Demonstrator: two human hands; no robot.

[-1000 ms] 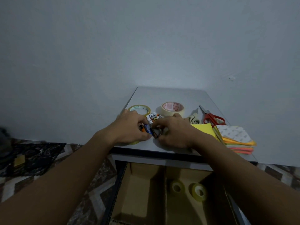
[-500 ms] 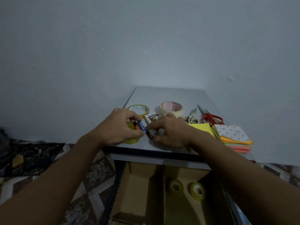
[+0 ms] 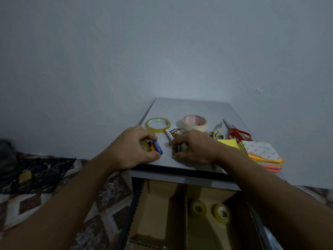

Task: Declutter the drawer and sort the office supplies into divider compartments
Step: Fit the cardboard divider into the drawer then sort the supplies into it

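On the grey cabinet top [image 3: 194,109] my left hand [image 3: 133,147] grips a blue battery [image 3: 157,146] and an orange-black one beside it, with a small yellow tape roll partly under the palm. My right hand [image 3: 194,147] curls its fingers round two dark batteries [image 3: 176,149] near the front edge. Several white batteries [image 3: 173,133] lie loose between the hands and the tape rolls. Below, the open drawer has cardboard dividers [image 3: 185,210]; two small yellow tape rolls [image 3: 210,210] lie in the middle compartment.
A clear tape ring [image 3: 157,124] and a beige masking tape roll [image 3: 194,122] sit behind the batteries. To the right are small white clips [image 3: 216,134], red scissors [image 3: 237,133] and a stack of coloured paper [image 3: 259,154]. Patterned floor lies to the left.
My hands have drawn apart: the left pulled the blue and orange batteries to the left, the right stayed over two dark batteries. The white batteries are now uncovered.
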